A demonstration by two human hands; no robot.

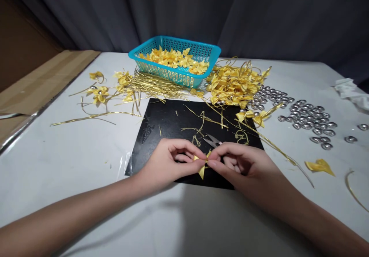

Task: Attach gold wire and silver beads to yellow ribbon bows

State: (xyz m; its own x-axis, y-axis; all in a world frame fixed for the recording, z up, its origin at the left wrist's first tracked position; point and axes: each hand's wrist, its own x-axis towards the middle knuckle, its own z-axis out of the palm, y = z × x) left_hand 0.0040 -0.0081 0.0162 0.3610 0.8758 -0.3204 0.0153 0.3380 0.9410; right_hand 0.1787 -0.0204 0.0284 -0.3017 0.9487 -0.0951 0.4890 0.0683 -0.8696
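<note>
Yellow ribbon piece (202,173): between the hands, over the black board (170,112); long axis roughly front to back, point toward the wearer; left and right about equally near.
Left hand (165,157): thumb and index pinching the piece from its left side.
Right hand (255,161): thumb and index pressed together at its right edge; cannot tell what lies between them.
Piece, appearance: satiny, folded, sharp-cornered; upper part mostly hidden by fingers.
Scissors (215,139): blades just beyond right fingers, handles covered.
</note>
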